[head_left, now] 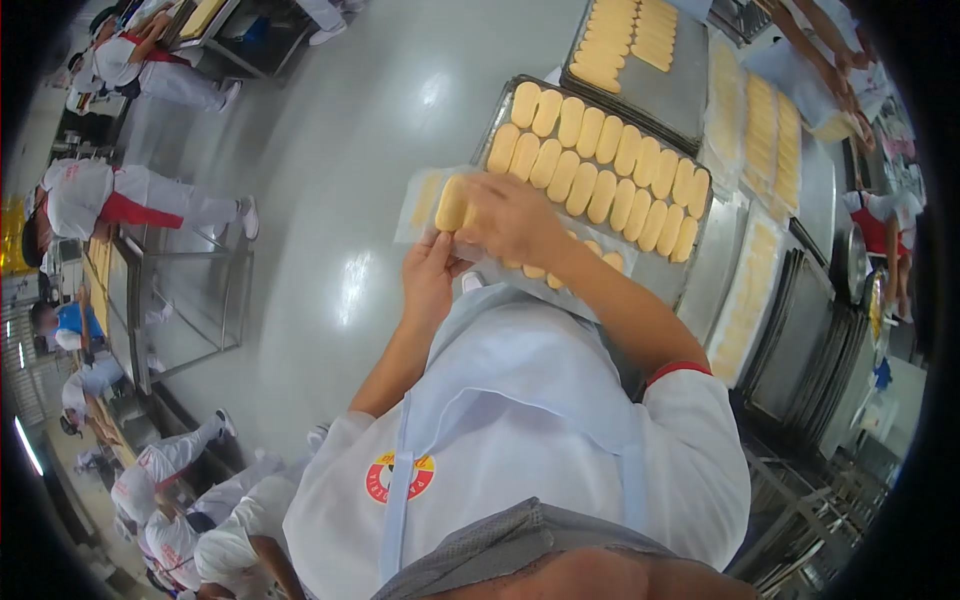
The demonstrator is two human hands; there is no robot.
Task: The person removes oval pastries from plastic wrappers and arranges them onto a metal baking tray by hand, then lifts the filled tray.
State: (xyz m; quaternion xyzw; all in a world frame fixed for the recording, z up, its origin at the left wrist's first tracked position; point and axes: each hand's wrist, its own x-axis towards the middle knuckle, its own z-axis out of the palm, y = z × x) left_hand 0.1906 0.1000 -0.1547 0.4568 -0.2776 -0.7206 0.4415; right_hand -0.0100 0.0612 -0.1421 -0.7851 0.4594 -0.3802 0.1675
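An oblong, pale yellow sponge finger (451, 203) is raised in front of me, off the left side of the tray. My left hand (430, 268) pinches its near end, thumb and fingers closed. Curled over its right side is my right hand (512, 216), fingers bent and slightly blurred, their tips partly hidden. Translucent paper (418, 212) shows beside and behind the raised piece. Rows of similar sponge fingers lie on a dark-rimmed tray (698, 240) just past my right hand. My right forearm covers part of the nearest row.
Another tray (665, 95) with smaller sponge pieces stands beyond. Paper-lined sheets of cakes (757, 140) lie at the right, near stacked dark trays (800, 340). Co-workers stand at metal tables (190, 270) on the left. Another person's hands (840, 85) show at upper right.
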